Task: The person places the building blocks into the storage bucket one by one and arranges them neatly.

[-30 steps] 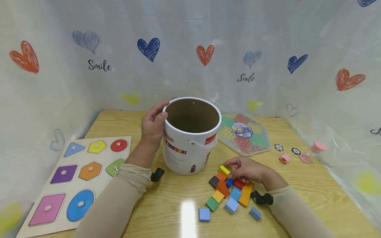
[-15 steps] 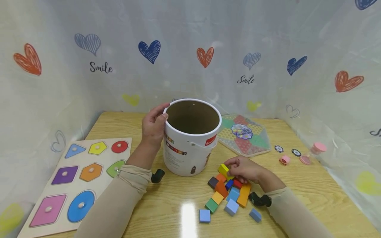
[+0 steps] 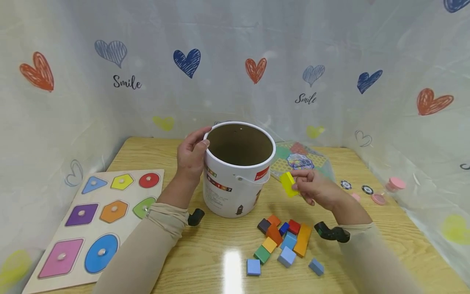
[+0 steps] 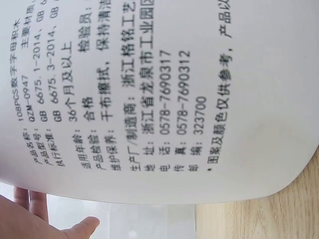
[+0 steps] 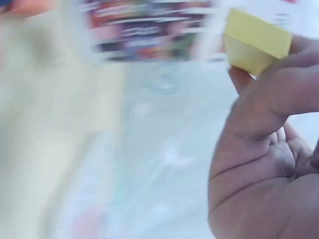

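Observation:
A white bucket [image 3: 224,196] with printed sides stands upright at the middle of the table. My left hand [image 3: 191,157] holds its rim from the left, thumb at the edge; in the left wrist view, printed text covers the bucket wall above part of that hand [image 4: 30,219]. Right of the bucket, raised off the table, my right hand [image 3: 319,190] pinches a yellow block [image 3: 288,183] between thumb and fingers. The same yellow block [image 5: 256,42] shows at the fingertips in the right wrist view. Several coloured wooden blocks, among them an orange one [image 3: 302,240] and a green one [image 3: 262,254], lie below.
A knobbed shape puzzle board [image 3: 125,220] lies at the left. Behind the right hand is a flat patterned hexagonal case [image 3: 282,152]. Two chips [image 3: 346,184] and small pink items [image 3: 395,183] lie at the right. A printed curtain [image 3: 227,94] encloses the table.
My right hand has lifted the yellow block from the pile, upward and slightly right, level with the bucket's upper side. The left hand keeps its hold on the rim.

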`<state>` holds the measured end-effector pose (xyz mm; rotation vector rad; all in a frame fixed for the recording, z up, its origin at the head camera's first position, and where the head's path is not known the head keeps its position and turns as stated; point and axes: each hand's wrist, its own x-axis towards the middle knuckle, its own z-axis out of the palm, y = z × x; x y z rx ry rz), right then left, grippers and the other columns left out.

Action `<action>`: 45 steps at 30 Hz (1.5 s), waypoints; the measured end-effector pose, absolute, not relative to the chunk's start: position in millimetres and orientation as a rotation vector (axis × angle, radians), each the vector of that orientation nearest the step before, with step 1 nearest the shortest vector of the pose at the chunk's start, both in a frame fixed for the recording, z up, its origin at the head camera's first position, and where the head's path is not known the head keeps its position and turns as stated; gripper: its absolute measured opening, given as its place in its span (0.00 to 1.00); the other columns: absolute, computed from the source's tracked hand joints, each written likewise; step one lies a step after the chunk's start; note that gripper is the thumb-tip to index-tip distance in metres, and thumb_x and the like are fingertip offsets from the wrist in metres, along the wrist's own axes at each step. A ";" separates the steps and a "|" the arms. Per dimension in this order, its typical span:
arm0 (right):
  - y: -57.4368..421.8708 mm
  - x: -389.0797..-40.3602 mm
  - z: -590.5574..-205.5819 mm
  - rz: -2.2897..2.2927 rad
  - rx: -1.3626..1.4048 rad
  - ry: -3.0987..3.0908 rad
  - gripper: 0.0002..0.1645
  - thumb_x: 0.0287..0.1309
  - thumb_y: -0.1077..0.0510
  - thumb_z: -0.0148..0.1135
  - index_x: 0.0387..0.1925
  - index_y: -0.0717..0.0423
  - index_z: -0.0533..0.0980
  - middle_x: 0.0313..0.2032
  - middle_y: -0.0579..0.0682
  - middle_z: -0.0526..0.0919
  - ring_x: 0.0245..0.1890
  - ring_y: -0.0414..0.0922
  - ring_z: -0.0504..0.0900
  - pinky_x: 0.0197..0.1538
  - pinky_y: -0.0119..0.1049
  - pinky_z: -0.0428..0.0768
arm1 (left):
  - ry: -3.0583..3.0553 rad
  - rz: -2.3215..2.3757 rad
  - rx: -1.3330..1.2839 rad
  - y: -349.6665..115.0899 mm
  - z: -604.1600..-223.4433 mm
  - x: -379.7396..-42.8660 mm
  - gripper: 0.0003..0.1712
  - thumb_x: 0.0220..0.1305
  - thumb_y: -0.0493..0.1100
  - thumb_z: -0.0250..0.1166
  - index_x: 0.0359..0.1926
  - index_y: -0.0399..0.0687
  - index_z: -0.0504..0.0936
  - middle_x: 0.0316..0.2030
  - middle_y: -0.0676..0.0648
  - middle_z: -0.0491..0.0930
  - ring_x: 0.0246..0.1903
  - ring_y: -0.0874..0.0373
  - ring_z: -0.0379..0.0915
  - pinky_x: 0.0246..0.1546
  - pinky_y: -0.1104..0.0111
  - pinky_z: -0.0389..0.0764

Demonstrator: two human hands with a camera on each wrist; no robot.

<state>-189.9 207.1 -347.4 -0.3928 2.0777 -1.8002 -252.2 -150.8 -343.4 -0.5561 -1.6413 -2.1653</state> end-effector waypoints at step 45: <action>259.9 -127.7 -402.9 -1.847 -0.358 1.853 0.25 0.67 0.65 0.45 0.64 0.64 0.64 0.17 0.42 0.73 0.11 0.37 0.68 0.17 0.26 0.69 | -1.769 -2.149 -0.466 -152.7 -340.4 -250.8 0.21 0.61 0.45 0.55 0.55 0.51 0.79 0.53 0.48 0.75 0.53 0.53 0.68 0.52 0.58 0.70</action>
